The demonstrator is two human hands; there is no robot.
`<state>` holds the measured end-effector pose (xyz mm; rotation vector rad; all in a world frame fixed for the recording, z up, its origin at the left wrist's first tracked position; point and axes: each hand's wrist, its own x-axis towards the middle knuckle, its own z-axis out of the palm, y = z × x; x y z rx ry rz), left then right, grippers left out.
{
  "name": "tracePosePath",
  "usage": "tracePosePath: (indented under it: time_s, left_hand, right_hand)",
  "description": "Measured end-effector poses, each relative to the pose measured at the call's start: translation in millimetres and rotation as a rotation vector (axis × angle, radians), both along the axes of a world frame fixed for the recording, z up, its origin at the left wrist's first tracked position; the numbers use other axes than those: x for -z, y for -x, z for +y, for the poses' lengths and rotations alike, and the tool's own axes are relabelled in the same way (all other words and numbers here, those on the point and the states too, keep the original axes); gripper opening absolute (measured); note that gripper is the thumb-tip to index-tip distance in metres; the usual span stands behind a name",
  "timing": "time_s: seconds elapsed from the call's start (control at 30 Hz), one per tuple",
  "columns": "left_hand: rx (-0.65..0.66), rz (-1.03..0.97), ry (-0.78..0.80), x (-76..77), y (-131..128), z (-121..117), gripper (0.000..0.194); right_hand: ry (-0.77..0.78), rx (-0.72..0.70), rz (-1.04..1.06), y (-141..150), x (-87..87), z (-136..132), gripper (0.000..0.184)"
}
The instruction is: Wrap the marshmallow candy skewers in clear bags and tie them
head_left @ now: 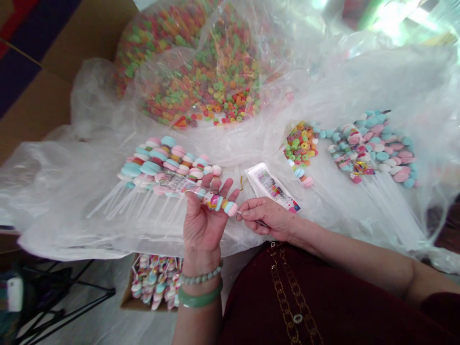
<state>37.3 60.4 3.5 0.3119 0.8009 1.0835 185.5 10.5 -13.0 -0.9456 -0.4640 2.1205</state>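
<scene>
A marshmallow candy skewer (223, 204), partly inside a clear printed wrapper (178, 182), lies across the fingers of my left hand (206, 223). That palm faces up, with the thumb against the wrapper and the fingertips behind the candy. My right hand (269, 218) pinches the skewer's thin stick just past the pink end piece. Flat printed wrappers (271, 187) are stacked beyond my right hand. To the left is a pile of unwrapped marshmallow skewers (168, 158), their white sticks pointing toward me.
A large clear bag of colourful ring candies (204, 72) stands at the back. Smaller ring candies (302, 143) lie right of centre, near more marshmallow skewers (381, 148). Plastic sheeting (89, 244) covers the table. Below its edge, a cardboard box (149, 306) holds wrapped skewers.
</scene>
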Motion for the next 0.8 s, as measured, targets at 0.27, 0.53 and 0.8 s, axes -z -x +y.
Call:
tracePosePath:
  time_s: [0.27,0.53,0.8]
  left_hand:
    - [-0.018,0.002,-0.027,5.7,-19,-9,0.031]
    - [-0.094,0.044,-0.026,4.2,0,1,0.026]
    - [-0.214,0.221,-0.107,8.0,-24,-14,0.029]
  right_hand:
    - [-0.153,0.142,-0.204,9,-2.9,-3,0.010]
    - [-0.044,0.020,-0.039,2,-4.6,0,0.014]
    - [0.043,0.136,-0.055,7,0.4,5,0.012]
